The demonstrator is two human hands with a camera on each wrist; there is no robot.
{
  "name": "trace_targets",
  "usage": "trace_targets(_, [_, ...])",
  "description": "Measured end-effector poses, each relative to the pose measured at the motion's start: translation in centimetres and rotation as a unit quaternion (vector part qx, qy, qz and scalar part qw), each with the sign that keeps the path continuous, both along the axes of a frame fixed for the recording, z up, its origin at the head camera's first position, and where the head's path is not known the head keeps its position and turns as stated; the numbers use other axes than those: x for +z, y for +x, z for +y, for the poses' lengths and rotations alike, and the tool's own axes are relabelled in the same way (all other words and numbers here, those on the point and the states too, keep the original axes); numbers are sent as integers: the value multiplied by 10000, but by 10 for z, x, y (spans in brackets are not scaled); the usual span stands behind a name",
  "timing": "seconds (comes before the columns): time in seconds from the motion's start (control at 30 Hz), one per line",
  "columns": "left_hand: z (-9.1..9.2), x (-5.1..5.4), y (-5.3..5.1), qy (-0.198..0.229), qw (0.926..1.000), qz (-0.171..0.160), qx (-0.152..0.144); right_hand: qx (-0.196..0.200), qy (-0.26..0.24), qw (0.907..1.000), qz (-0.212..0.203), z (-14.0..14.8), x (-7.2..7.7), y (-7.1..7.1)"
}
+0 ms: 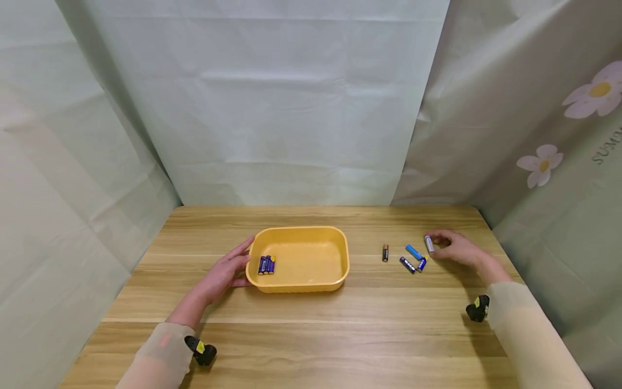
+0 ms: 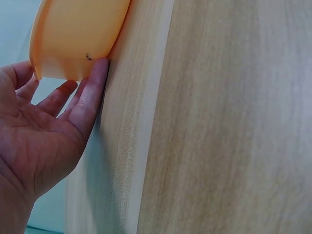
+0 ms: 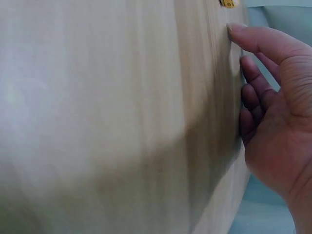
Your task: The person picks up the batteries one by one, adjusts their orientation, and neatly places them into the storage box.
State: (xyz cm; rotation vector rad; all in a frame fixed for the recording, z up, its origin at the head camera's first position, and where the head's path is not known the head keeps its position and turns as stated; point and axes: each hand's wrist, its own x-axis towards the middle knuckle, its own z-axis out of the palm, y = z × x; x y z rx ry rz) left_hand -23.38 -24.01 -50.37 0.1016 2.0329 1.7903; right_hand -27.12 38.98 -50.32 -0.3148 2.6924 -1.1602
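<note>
A yellow plastic tray point(image 1: 301, 288) sits on the table, with several dark blue batteries point(image 1: 266, 265) lying side by side at its left end. My left hand point(image 1: 225, 274) rests against the tray's left end, fingers spread along the outer wall. In the left wrist view, fingertips point(image 2: 101, 66) touch the tray wall point(image 2: 80, 41). To the right, my right hand point(image 1: 454, 247) pinches a silver-white battery point(image 1: 429, 243) at its ends between thumb and fingers. That battery is hidden in the right wrist view, where the thumb of the right hand point(image 3: 278, 112) stands in front.
Left of the right hand lie a light blue battery point(image 1: 414, 252), a dark blue battery point(image 1: 407, 265), a blue and yellow battery point(image 1: 421, 264) and a black and copper battery point(image 1: 385, 253). The wooden table point(image 1: 311, 340) is bounded by hanging cloth point(image 1: 272, 108).
</note>
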Motion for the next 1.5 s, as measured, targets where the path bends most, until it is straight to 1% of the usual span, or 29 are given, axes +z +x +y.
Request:
trace_targets(0.17, [0, 0, 0, -12, 10000, 15, -20, -218, -567, 9981, 42, -1, -3, 2])
trace_targets(0.27, [0, 0, 0, -24, 10000, 13, -20, -369, -606, 9975, 80, -2, -4, 4])
trace_targets(0.4, [0, 0, 1, -13, 10000, 9, -10, -545, -635, 9962, 238, -6, 0, 10])
trace_targets(0.57, [0, 1, 0, -10, 10000, 10, 2, -632, -809, 9935, 483, -12, 6, 13])
trace_targets(0.7, [0, 0, -1, 2, 10000, -6, 8, -659, -787, 9926, 653, -18, 12, 15])
trace_targets(0.83, [0, 0, -1, 17, 10000, -14, -5, -648, -769, 9920, 765, -27, 20, 16])
trace_targets(1.07, [-1, 0, -1, -28, 10000, -18, 2, -489, -863, 9898, 1020, -50, 33, 18])
trace_targets(1.33, [-1, -2, 0, -9, 10000, -2, -4, -340, -1103, 9874, 1079, -77, 43, 21])
trace_targets(1.5, [-1, -3, -1, 20, 10000, 46, -33, -202, -1089, 9879, 1081, -95, 51, 24])
